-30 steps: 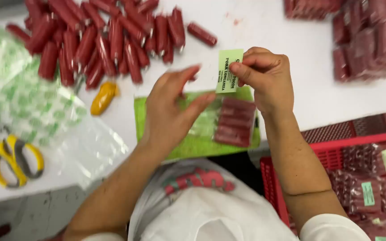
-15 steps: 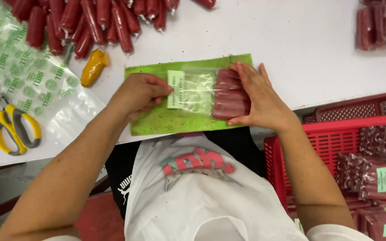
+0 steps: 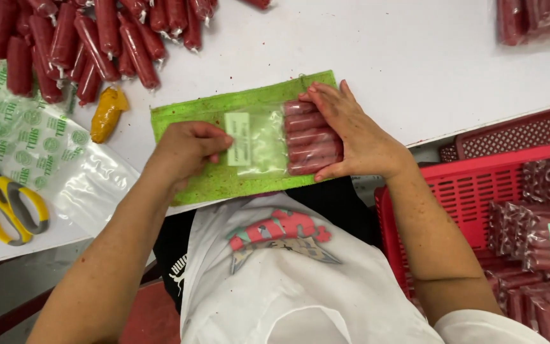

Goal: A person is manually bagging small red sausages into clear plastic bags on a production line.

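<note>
1. L hand: knuckles up, fingers curled, pressing pale label onto clear pouch; nothing gripped.
2. R hand: flat, fingers spread, pinning pouch's sausage end; no grasp.
3. Pouch: approx. five red sausages stacked at its right end, lying on green mat at table edge.

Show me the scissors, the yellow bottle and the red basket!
scissors (image 3: pixel 14 210), head view, on the yellow handles.
yellow bottle (image 3: pixel 106 114), head view, middle of its body.
red basket (image 3: pixel 479 162), head view, on its top rim.
</note>
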